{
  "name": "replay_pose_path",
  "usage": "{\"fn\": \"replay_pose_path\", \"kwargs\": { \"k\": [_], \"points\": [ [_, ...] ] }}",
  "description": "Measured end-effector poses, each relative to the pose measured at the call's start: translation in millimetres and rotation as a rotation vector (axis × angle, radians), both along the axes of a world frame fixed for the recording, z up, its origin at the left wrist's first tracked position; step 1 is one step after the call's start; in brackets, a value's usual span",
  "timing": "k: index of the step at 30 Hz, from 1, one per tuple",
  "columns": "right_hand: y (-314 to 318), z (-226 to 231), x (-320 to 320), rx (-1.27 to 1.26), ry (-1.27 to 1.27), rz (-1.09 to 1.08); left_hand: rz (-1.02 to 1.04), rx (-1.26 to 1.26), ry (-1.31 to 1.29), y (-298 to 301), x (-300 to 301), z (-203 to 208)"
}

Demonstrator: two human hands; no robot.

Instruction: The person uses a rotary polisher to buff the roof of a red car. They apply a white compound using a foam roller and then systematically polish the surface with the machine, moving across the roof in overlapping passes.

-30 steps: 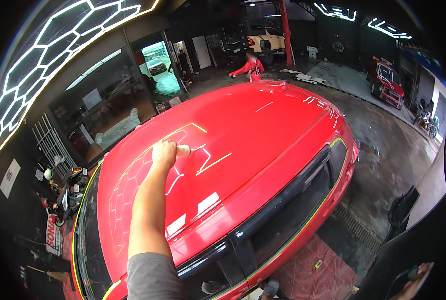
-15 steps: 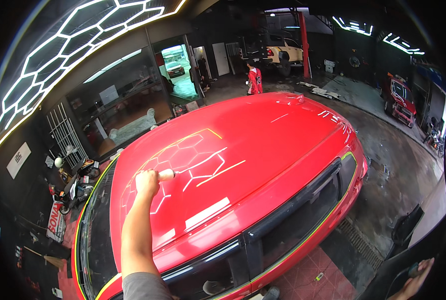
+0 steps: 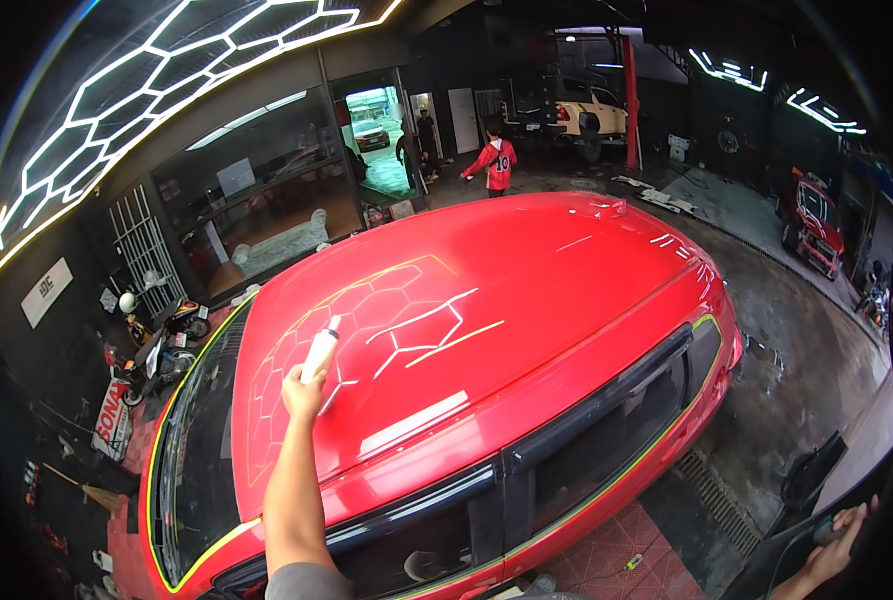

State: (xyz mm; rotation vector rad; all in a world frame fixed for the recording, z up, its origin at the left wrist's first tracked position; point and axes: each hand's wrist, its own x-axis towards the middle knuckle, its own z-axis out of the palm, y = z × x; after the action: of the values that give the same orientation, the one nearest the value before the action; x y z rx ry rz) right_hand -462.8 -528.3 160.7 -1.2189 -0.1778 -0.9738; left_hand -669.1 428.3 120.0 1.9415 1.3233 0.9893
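My left hand (image 3: pixel 302 391) is closed around a pale cream bottle (image 3: pixel 319 354) with a whitish tip. The bottle slants up and away from me, over the front part of a red car roof (image 3: pixel 526 270). Whether its tip touches the paint, I cannot tell. At the lower right edge, well away from the roof, my right hand (image 3: pixel 842 540) has its fingers curled round a dark, greenish object (image 3: pixel 824 532). Only part of that object shows and its kind is unclear. A thin dark cord runs near it.
Yellow-green tape (image 3: pixel 606 482) edges the car's windows. Beyond the roof stands a person in a red shirt (image 3: pixel 498 166). A pickup (image 3: pixel 588 115) is by a red post. Motorcycles (image 3: pixel 166 350) stand at left, and a floor grate (image 3: pixel 718 500) lies at right.
The bottle has swung from pointing right to pointing up and away, in my left hand. My right hand has risen slightly. The person in red has turned, one arm out.
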Motion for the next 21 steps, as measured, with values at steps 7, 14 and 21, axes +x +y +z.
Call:
{"fn": "replay_pose_path", "kwargs": {
  "k": [7, 14, 21],
  "points": [
    [3, 3, 14, -0.09, -0.097, -0.041, -0.281, -0.324, -1.123, -17, -98, -46],
    [56, 27, 5, -0.041, -0.108, 0.039, -0.123, -0.317, -1.233, -61, -216, -67],
    [65, 30, 7, -0.075, -0.197, 0.075, 0.014, -0.076, -1.177, -117, -274, -47]
  ]
}}
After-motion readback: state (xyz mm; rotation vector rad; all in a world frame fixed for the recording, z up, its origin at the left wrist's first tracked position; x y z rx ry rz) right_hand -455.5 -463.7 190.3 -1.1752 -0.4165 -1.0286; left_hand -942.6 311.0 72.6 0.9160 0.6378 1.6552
